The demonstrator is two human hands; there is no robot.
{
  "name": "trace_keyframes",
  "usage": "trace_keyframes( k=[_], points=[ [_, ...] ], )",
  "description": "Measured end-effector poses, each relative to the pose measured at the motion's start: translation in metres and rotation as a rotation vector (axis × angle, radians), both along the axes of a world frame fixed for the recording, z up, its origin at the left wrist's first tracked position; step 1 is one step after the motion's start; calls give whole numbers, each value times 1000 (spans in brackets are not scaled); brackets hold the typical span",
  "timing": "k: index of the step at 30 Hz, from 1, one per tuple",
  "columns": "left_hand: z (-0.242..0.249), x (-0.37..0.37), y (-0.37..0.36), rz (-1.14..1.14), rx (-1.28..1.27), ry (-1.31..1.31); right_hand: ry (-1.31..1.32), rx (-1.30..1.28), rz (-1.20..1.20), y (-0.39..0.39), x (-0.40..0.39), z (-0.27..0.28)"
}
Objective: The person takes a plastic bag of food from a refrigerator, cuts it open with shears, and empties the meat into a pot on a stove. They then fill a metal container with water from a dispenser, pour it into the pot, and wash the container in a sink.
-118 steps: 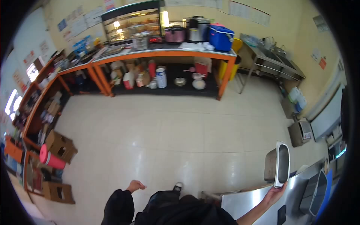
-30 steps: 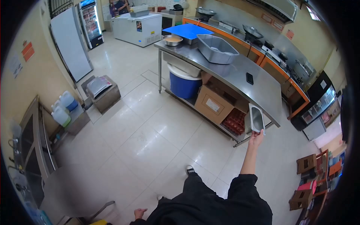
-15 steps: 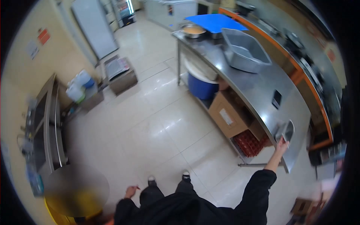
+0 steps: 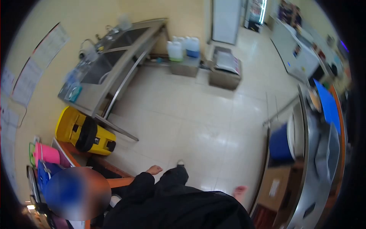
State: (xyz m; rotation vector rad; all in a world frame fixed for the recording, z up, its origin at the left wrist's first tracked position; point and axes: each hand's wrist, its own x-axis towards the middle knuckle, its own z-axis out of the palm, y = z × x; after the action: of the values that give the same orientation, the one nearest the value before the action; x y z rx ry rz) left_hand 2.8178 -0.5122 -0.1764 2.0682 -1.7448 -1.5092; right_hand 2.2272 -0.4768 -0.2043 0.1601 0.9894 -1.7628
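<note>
Low in the view, my left hand [image 4: 154,170] hangs over the floor beside my dark-trousered leg. Its fingers are curled, and what they hold, if anything, is too small to make out. My right hand [image 4: 239,192] is down at my other side, left of the metal table [image 4: 310,171]. Motion smears its fingers, and it touches neither the table nor the cardboard box [image 4: 273,187] beneath. A grey tub [image 4: 327,152] and a blue board [image 4: 328,105] are on that table.
A steel sink bench [image 4: 126,57] runs along the left wall. A yellow bin [image 4: 89,133] stands below it, near a pink container [image 4: 47,154]. Jugs [image 4: 183,49] and a floor box [image 4: 225,76] are ahead. A blue tub [image 4: 281,143] sits under the metal table.
The view has swung left, bringing the sink bench and yellow bin into fuller view. My right hand has left the metal container on the table and dropped to my side.
</note>
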Motion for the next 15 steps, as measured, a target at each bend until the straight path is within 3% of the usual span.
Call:
trace_keyframes(
  k=[1, 2, 3, 5, 7, 8, 11, 15],
  points=[
    [4, 10, -10, 48, 25, -6, -112, 145, 93, -51, 72, -15],
    [4, 27, -22, -14, 13, -60, -172, 184, 280, -95, 143, 28],
    [7, 43, -34, 158, 1, 33, -220, 208, 477, -140, 216, 77],
    [28, 68, -69, 492, -39, 227, 36, 183, 861, -206, 307, 163],
    [53, 98, -113, 678, -202, 406, 310, 29, 1111, -253, 340, 209],
    [93, 106, -140, 750, -262, 425, 440, -57, 1226, -274, 353, 221],
    [194, 132, -223, 937, -402, 528, 654, -26, 1166, -338, 359, 222],
    [252, 187, -331, 944, -618, 656, 775, 138, 990, -417, 351, 189]
  ],
)
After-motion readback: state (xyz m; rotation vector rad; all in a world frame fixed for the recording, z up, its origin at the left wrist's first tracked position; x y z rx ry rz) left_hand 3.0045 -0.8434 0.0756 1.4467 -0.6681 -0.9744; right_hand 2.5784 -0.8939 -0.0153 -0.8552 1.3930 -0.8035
